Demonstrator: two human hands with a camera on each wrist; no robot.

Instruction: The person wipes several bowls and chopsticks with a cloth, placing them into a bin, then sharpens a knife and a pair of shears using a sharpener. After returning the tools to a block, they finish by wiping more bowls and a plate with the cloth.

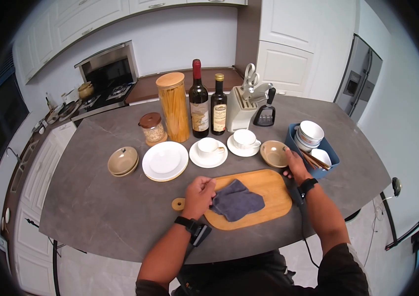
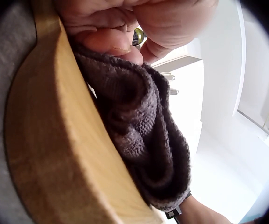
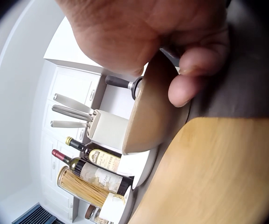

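A folded grey cloth [image 1: 238,200] lies on the wooden cutting board [image 1: 276,190]. My left hand [image 1: 200,196] pinches the cloth's left edge; in the left wrist view curled fingers [image 2: 108,42] meet the thick folds of the cloth [image 2: 139,121], just above the board [image 2: 55,126]. Behind the board's right end, my right hand [image 1: 296,165] grips the right side of a brown bowl [image 1: 272,154]. The right wrist view has the bowl [image 3: 155,112] tilted in that camera's picture, with fingertips [image 3: 190,81] against its outer side and its inside hidden.
Two cups on saucers [image 1: 208,160], white plates [image 1: 165,161] and stacked brown bowls [image 1: 122,161] stand left of the held bowl. Behind are a pasta jar [image 1: 174,108], two bottles [image 1: 199,111] and a knife block [image 1: 241,111]. A blue bin [image 1: 335,160] with bowls and chopsticks stands right.
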